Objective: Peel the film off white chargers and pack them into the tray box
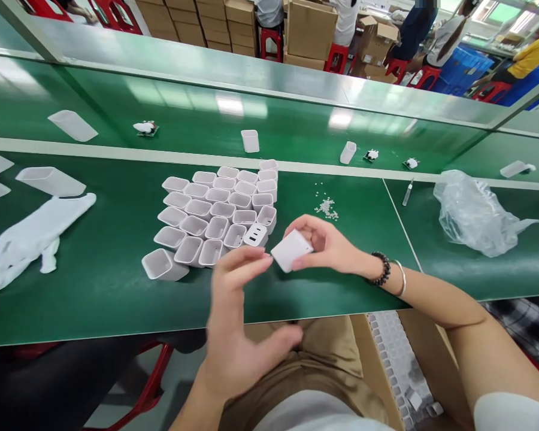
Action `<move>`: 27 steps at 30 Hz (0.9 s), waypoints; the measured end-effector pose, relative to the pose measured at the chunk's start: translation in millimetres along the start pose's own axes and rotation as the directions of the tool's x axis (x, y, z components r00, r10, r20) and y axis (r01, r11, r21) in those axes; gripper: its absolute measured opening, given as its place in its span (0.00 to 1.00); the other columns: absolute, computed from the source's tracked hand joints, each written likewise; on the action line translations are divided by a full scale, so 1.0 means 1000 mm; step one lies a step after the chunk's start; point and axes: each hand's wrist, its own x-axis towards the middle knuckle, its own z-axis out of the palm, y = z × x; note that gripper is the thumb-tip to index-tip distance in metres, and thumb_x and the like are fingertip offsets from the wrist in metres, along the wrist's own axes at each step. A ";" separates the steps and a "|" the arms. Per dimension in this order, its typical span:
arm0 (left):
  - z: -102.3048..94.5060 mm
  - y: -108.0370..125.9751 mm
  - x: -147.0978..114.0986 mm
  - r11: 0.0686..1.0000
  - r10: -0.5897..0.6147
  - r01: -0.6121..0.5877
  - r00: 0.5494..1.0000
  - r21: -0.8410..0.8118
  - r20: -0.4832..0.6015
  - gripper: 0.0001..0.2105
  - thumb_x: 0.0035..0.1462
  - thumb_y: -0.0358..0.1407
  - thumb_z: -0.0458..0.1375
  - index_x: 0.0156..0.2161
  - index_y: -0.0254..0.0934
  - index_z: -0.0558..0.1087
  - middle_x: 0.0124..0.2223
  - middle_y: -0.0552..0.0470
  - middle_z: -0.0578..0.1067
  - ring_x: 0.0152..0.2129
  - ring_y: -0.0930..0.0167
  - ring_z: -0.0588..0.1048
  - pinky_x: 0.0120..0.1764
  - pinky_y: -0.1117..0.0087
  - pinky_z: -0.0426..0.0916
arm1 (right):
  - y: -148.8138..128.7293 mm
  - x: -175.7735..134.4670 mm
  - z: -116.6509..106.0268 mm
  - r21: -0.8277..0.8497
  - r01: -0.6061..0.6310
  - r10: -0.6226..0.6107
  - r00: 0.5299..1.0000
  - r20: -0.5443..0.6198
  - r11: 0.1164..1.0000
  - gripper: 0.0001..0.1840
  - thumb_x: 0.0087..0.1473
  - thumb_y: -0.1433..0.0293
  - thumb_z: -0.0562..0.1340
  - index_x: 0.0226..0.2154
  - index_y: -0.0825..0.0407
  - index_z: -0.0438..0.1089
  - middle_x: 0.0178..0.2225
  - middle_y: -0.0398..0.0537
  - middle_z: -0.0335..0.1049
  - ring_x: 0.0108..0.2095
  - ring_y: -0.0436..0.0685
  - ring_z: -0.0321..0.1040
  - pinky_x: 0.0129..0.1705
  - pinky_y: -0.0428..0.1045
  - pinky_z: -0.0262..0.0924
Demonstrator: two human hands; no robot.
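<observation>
My right hand (326, 244) grips a white plastic charger housing (291, 250) between thumb and fingers, tilted above the bench edge. My left hand (240, 323) is raised to the left of it, fingers and thumb spread apart, holding nothing; its fingertips come close to the housing's left corner. Behind the hands, rows of open white plastic shells (197, 208) stand on the green bench. At their near right corner, one charger (255, 234) shows a closed face with dark port slots. A small pile of tiny pale pieces (327, 208) lies beyond my right hand.
A white glove (31, 239) and a long white shell (51, 181) lie at left. A clear plastic bag (478, 212) and a thin pen-like tool (407, 194) are at right. Shells and small circuit boards (146, 128) dot the strip behind. A cardboard box (363, 365) sits below the bench edge.
</observation>
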 end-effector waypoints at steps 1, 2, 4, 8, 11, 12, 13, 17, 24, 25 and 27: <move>0.012 -0.007 -0.004 0.998 -0.025 0.022 0.998 0.056 0.060 0.25 0.54 0.42 0.69 0.57 0.48 0.71 0.59 0.46 0.67 0.57 0.59 0.68 0.51 0.60 0.73 | 0.004 -0.005 0.005 0.063 -0.049 0.047 0.999 0.022 0.997 0.29 0.41 0.70 0.78 0.44 0.50 0.67 0.37 0.42 0.74 0.37 0.51 0.73 0.41 0.46 0.70; 0.021 -0.015 -0.007 0.995 -0.048 0.040 0.996 0.087 0.082 0.22 0.58 0.38 0.66 0.58 0.49 0.70 0.58 0.47 0.68 0.55 0.62 0.70 0.49 0.63 0.73 | 0.007 -0.008 0.009 0.108 -0.091 0.087 0.995 0.042 0.990 0.28 0.42 0.70 0.78 0.45 0.50 0.68 0.37 0.42 0.75 0.37 0.50 0.74 0.41 0.46 0.70; 0.030 -0.028 -0.011 0.989 -0.100 0.086 0.989 0.120 0.111 0.17 0.63 0.34 0.60 0.57 0.49 0.70 0.57 0.48 0.69 0.51 0.67 0.72 0.46 0.68 0.74 | 0.012 -0.012 0.009 0.145 -0.171 0.160 0.983 0.086 0.975 0.28 0.45 0.70 0.77 0.47 0.51 0.69 0.38 0.43 0.75 0.37 0.49 0.74 0.40 0.44 0.71; 0.033 -0.042 -0.012 0.988 -0.141 0.130 0.982 0.087 0.126 0.19 0.63 0.32 0.61 0.57 0.47 0.70 0.57 0.47 0.70 0.50 0.68 0.73 0.45 0.70 0.75 | 0.017 -0.016 -0.003 0.152 -0.291 0.262 0.947 0.187 0.945 0.33 0.48 0.70 0.75 0.56 0.52 0.68 0.43 0.47 0.76 0.38 0.51 0.76 0.43 0.47 0.74; 0.034 -0.046 -0.009 0.986 -0.159 0.164 0.977 -0.025 0.140 0.18 0.60 0.31 0.64 0.55 0.45 0.72 0.56 0.46 0.72 0.50 0.67 0.75 0.45 0.70 0.76 | 0.013 -0.019 -0.014 0.059 -0.279 0.260 0.940 0.223 0.959 0.41 0.51 0.66 0.73 0.64 0.49 0.60 0.45 0.48 0.77 0.39 0.52 0.76 0.40 0.48 0.74; 0.033 -0.047 -0.007 0.976 -0.180 0.195 0.973 -0.095 0.147 0.17 0.59 0.31 0.65 0.53 0.44 0.72 0.56 0.46 0.73 0.51 0.67 0.76 0.46 0.70 0.76 | 0.010 -0.019 -0.019 -0.035 -0.241 0.242 0.946 0.217 0.970 0.40 0.52 0.65 0.73 0.64 0.49 0.61 0.45 0.48 0.77 0.38 0.52 0.75 0.38 0.47 0.73; 0.032 -0.047 -0.006 0.958 -0.204 0.231 0.966 -0.171 0.160 0.17 0.58 0.30 0.65 0.51 0.43 0.72 0.56 0.45 0.74 0.52 0.66 0.76 0.47 0.69 0.76 | 0.007 -0.019 -0.025 -0.146 -0.184 0.210 0.960 0.187 0.972 0.37 0.52 0.64 0.73 0.62 0.49 0.65 0.44 0.48 0.77 0.38 0.52 0.74 0.35 0.45 0.71; 0.028 -0.048 -0.001 0.884 -0.263 0.325 0.940 -0.336 0.218 0.15 0.55 0.27 0.67 0.45 0.41 0.71 0.56 0.43 0.77 0.55 0.65 0.76 0.49 0.69 0.75 | 0.003 -0.006 -0.058 -0.560 -0.016 -0.075 0.987 -0.140 0.829 0.15 0.58 0.62 0.67 0.45 0.51 0.77 0.38 0.48 0.77 0.34 0.51 0.70 0.31 0.46 0.64; 0.027 -0.046 -0.002 0.875 -0.266 0.327 0.941 -0.356 0.211 0.17 0.52 0.24 0.68 0.44 0.41 0.71 0.58 0.43 0.77 0.55 0.63 0.76 0.49 0.67 0.75 | 0.020 0.012 -0.084 -0.666 -0.119 -0.133 0.940 -0.316 0.736 0.08 0.56 0.64 0.66 0.36 0.51 0.77 0.30 0.44 0.73 0.25 0.50 0.64 0.28 0.49 0.61; 0.027 -0.045 -0.002 0.875 -0.264 0.323 0.943 -0.360 0.205 0.17 0.52 0.24 0.68 0.44 0.41 0.71 0.57 0.43 0.77 0.55 0.64 0.76 0.49 0.67 0.75 | 0.020 0.012 -0.084 -0.664 -0.118 -0.128 0.942 -0.309 0.738 0.08 0.56 0.65 0.66 0.36 0.51 0.77 0.28 0.43 0.71 0.23 0.49 0.62 0.28 0.49 0.61; 0.027 -0.044 -0.003 0.876 -0.261 0.317 0.946 -0.364 0.194 0.17 0.52 0.23 0.68 0.44 0.41 0.71 0.57 0.44 0.77 0.54 0.64 0.76 0.48 0.68 0.75 | 0.019 0.012 -0.084 -0.679 -0.101 -0.138 0.947 -0.290 0.727 0.06 0.56 0.65 0.67 0.33 0.51 0.77 0.26 0.42 0.68 0.23 0.49 0.61 0.28 0.49 0.60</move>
